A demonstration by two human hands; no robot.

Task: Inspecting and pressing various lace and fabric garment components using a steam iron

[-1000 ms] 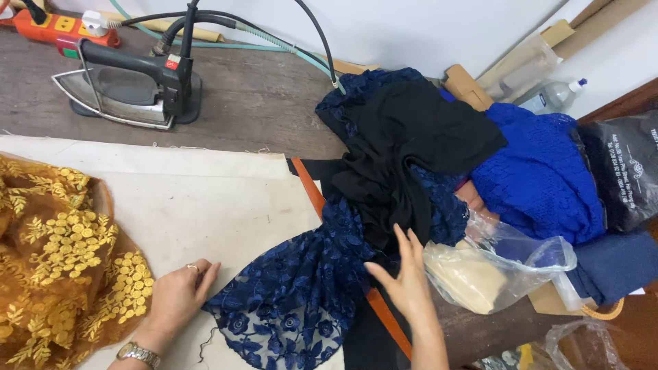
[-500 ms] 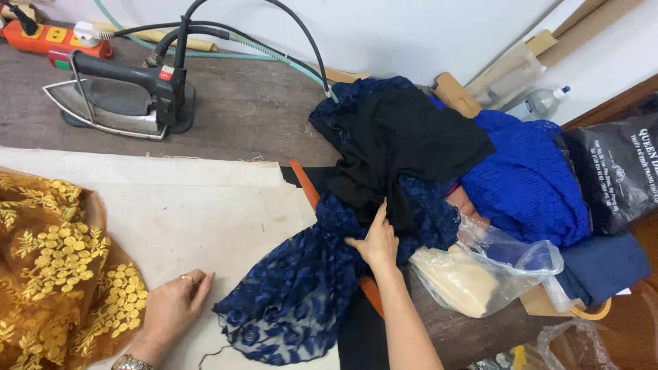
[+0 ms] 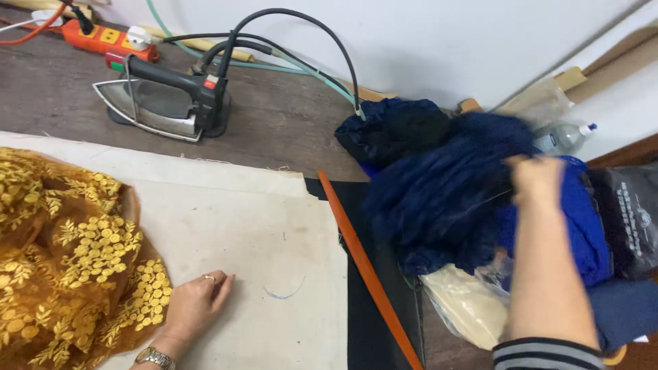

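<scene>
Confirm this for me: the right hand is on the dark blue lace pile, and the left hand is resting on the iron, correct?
Not quite. In the head view the left hand rests flat on the cream pressing cloth beside the gold lace fabric; the iron stands untouched. The right hand is on the dark blue lace pile.

Dark plastic bag with white print (image 3: 634,219) at far right; clear plastic bag holding cream fabric (image 3: 466,308) at bottom, below the heaped cloth.

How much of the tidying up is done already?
Done: the dark blue lace cloth is off the white pad and on the heap. In hand: the right hand is on that heap; the left hand lies flat on the pad. Left: the gold lace cloth still lies there, and the iron stands unused.
</scene>
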